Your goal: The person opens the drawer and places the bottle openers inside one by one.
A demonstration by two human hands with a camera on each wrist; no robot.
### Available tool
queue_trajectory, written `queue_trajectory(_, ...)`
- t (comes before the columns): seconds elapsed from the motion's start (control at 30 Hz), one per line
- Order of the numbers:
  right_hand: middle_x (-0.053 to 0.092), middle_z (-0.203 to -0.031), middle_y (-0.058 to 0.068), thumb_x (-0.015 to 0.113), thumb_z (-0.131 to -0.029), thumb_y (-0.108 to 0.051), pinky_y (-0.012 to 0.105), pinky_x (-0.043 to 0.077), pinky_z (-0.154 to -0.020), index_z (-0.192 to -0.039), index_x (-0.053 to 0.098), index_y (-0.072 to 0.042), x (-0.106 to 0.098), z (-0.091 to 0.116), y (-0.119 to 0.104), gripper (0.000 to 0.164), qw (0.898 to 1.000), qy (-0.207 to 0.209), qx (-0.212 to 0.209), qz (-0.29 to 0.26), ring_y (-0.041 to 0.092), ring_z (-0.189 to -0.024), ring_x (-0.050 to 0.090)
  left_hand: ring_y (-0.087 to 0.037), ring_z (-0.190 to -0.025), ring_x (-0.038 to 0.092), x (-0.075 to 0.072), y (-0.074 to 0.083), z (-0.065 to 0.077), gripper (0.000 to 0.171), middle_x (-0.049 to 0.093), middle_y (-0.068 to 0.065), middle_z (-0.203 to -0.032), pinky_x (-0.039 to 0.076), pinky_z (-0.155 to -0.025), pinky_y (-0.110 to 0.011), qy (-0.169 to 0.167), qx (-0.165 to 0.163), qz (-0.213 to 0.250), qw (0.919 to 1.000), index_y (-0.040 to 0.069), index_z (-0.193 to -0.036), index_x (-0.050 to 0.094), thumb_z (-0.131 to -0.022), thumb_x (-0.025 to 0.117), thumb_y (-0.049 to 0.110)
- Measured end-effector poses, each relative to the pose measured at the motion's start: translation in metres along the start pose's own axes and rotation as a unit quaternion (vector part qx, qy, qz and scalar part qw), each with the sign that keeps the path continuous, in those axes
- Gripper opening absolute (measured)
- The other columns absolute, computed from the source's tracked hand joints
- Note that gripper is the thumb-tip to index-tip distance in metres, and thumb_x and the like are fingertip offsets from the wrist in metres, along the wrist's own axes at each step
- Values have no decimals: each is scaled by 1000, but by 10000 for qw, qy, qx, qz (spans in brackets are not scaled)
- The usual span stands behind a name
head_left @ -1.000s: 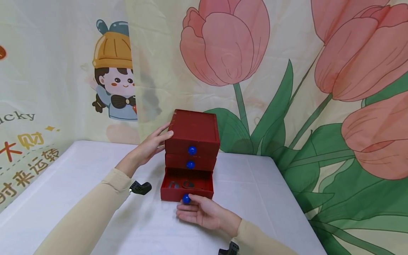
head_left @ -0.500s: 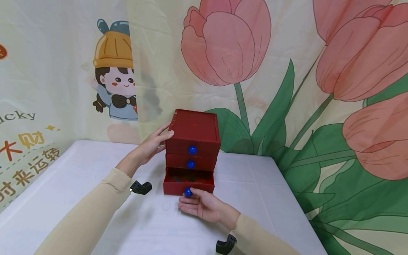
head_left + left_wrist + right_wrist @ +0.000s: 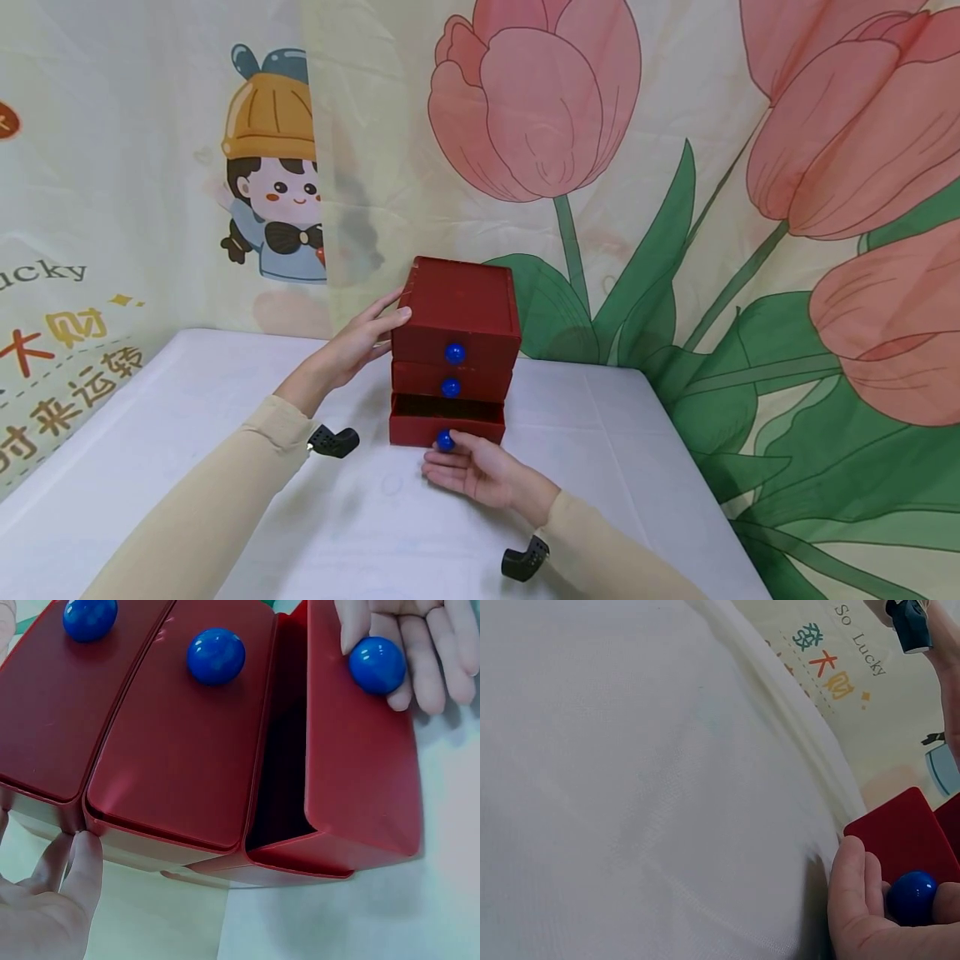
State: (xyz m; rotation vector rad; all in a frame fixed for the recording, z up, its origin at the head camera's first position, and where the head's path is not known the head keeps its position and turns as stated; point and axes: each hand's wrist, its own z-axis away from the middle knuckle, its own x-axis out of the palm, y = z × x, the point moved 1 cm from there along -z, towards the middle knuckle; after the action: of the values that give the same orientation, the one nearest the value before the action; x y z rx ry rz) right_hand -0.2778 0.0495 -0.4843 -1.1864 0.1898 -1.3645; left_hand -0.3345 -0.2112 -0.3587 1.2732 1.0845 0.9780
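Observation:
A red box of three stacked drawers (image 3: 459, 296) stands on the table, each drawer with a round blue knob. The bottom drawer (image 3: 412, 430) sticks partway out, its inside dark in the left wrist view. My right hand (image 3: 483, 471) pinches the bottom drawer's knob (image 3: 377, 666) between thumb and index finger, the other fingers stretched out below. Against the box's left side my left hand (image 3: 348, 348) rests with fairly straight fingers, its thumb at the top edge. The upper two drawers, with their knobs (image 3: 455, 353), sit flush in the box.
A white cloth (image 3: 600, 467) covers the table. Behind it hangs a printed backdrop (image 3: 390, 150) with tulips and a cartoon figure. Each wrist carries a black camera mount (image 3: 335, 442).
The bottom drawer has slid inward, away from me, and my right hand has moved with its knob. Small ring-like things seen inside it earlier are now hidden. My left hand stays put.

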Motion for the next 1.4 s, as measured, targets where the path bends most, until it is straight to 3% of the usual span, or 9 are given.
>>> queue_trajectory(0.53,61,-145,29,54,-113,-30,46,52,-111,-142,57,8,0,-12,-10,48,9999,131,-82,-55,43,-132,63,-42,-157,29,0,1,2,81,27,-11,-174,23,-129,-60,-32,57,-6,10000,36,-172,12,-106,56,54)
queue_trajectory(0.87,67,-137,28,53,-113,-29,47,51,-111,-143,55,9,0,-19,-15,48,9996,225,-146,-93,45,-134,62,-39,-156,33,-1,0,0,80,30,-10,-172,25,-129,-58,1,20,55,10000,37,-171,14,-106,57,54)
queue_trajectory(1.4,64,-141,29,53,-113,-28,47,52,-111,-145,52,8,-1,-29,-20,48,9994,261,-134,-166,44,-135,61,-40,-155,32,0,1,1,78,29,-10,-173,25,-129,-58,24,50,57,10000,38,-171,15,-106,56,54)
